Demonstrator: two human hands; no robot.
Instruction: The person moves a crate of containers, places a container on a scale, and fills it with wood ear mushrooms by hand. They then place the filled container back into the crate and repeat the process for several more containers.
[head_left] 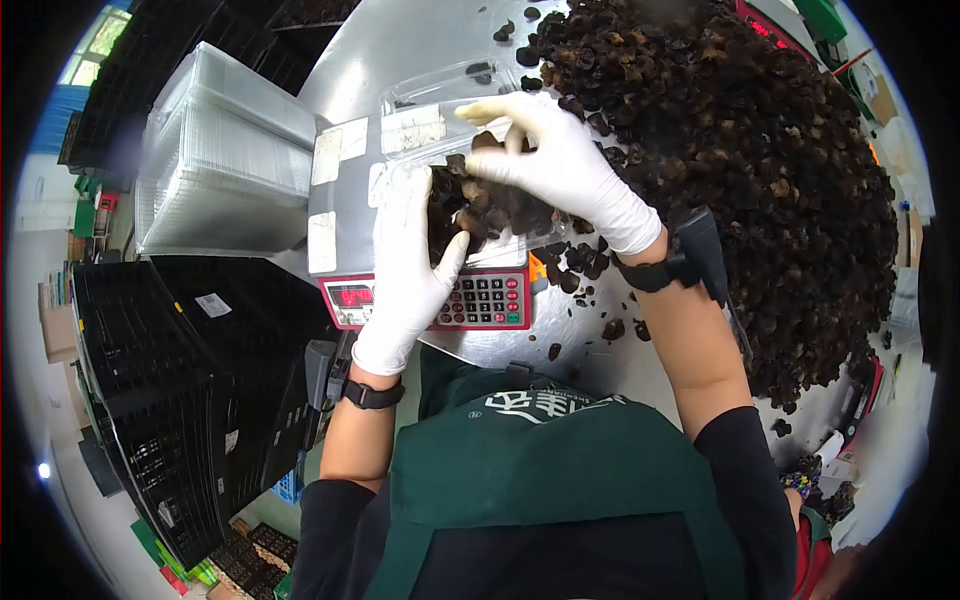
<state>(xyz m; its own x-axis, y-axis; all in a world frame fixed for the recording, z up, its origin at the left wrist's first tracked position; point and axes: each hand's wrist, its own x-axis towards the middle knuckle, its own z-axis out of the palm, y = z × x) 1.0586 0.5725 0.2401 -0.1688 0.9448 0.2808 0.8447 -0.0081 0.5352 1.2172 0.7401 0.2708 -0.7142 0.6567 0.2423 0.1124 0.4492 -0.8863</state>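
In the head view, a clear plastic box (545, 236) full of dark brown wood ear mushrooms (487, 207) sits on a digital scale (428, 305) with a lit red display. My left hand (405, 270), in a white glove, lies along the left side of the mushrooms, its fingers stretched and its thumb apart at the near side. Over the far side of the box is my right hand (560, 165), also gloved in white. Its thumb touches the mushrooms, and its index finger stands apart from the thumb. The box's clear lid (440, 82) stands folded back behind.
A big heap of wood ear mushrooms (740, 150) covers the right of the metal table (345, 65), with loose pieces around its edge. Nested clear boxes (225, 160) stand to the left of the scale. Black plastic crates (190, 370) are stacked at the lower left.
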